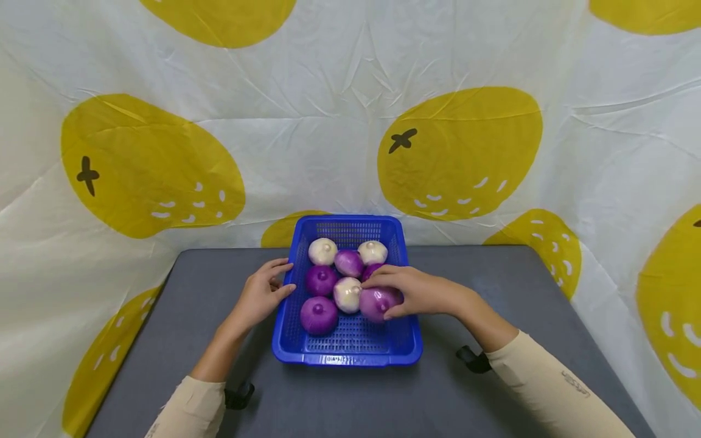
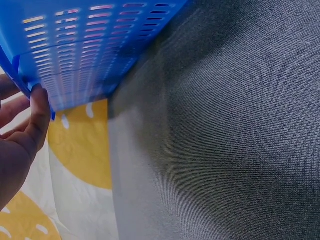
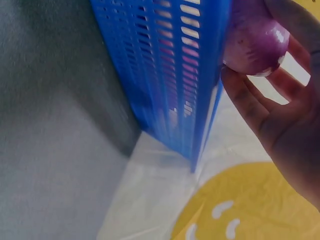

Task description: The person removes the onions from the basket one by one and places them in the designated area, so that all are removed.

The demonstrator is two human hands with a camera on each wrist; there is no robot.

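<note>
Right hand (image 1: 421,292) grasping a purple onion (image 1: 378,302) inside the blue basket (image 1: 350,353), at its right side. Left hand (image 1: 261,295) relaxed, fingers resting against the basket's left rim. Six more onions inside.

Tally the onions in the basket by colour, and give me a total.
Round purple onions: 5, in the blue perforated plastic basket; one gripped by the right hand, one largely hidden behind it.
Round white, purple-tinged onions: 3, e.g..
Total: 8.
</note>
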